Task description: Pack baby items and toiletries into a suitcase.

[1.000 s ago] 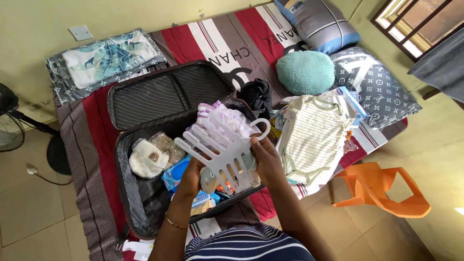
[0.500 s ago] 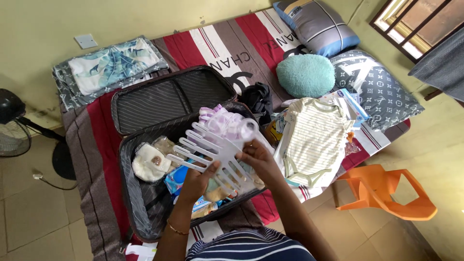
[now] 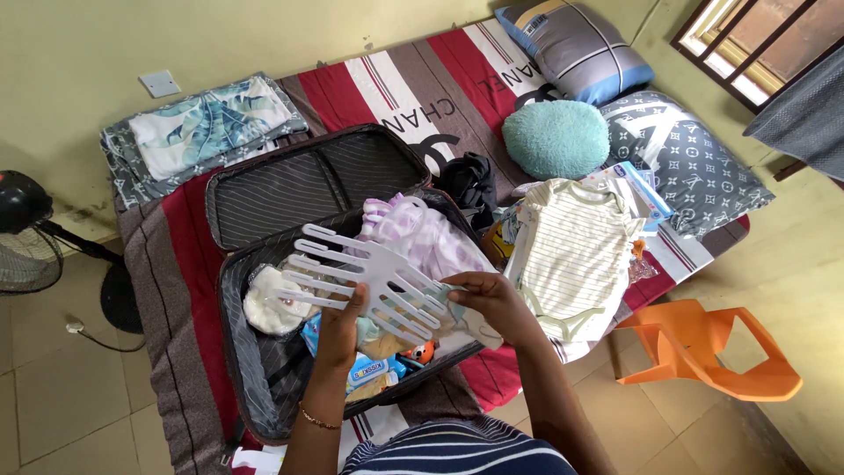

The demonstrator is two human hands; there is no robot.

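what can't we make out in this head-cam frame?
Head view only:
- Suitcase contents under the white hangers: covered by the hangers and both hands.
- Left hand and right hand: finger grip on the hangers partly hidden behind the plastic.
- Floor fan: cut off by the left edge.
- Items under the striped baby bodysuit: covered by it.
- Packets in the suitcase: too small to identify.

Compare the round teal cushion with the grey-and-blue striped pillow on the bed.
The teal cushion is round, fluffy and one plain colour; the striped pillow is rectangular, smooth and banded grey, blue and white. The teal cushion lies nearer the open suitcase; the striped pillow sits farther back, by the wall. Both rest on the red-striped bedspread, untouched by either hand.
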